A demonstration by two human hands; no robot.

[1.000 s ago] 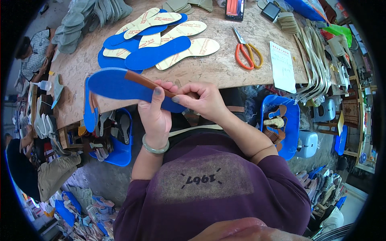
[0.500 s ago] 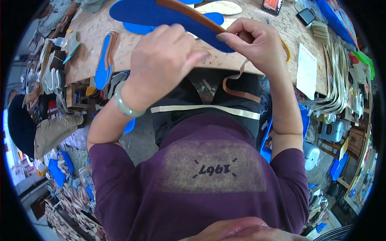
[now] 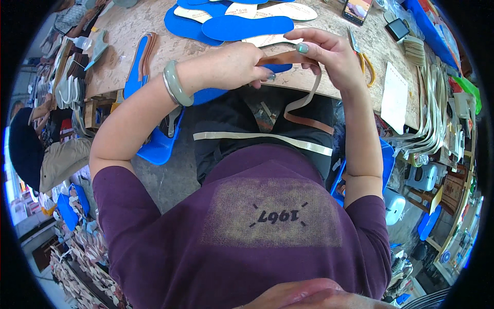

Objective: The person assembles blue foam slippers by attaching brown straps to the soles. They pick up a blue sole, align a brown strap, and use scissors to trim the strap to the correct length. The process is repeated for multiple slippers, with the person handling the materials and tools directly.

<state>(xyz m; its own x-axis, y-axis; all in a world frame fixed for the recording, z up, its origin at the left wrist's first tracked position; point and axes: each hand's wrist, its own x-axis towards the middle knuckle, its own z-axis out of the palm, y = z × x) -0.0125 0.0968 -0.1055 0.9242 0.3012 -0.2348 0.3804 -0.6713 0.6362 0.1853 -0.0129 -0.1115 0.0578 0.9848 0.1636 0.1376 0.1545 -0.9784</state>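
A blue insole lies under my left forearm at the table's near edge, its other end showing between my hands. My left hand is closed on the insole; its fingers are partly hidden and also meet a brown strip. The strip runs across to my right hand, whose thumb and fingers are closed on it. From the right hand a pale-backed tail of the strip hangs and curls onto my lap. A separate cream strip lies across my lap.
Blue and white insoles are piled ahead on the table. Yellow-handled scissors, a phone and a white paper lie to the right. Blue insoles with brown strips lie left. Bundled strips hang at the right edge.
The insole has come down from above the pile toward the table's near edge and turned. My left hand has moved from a blurred sweep to a grip; the right hand now holds the strip.
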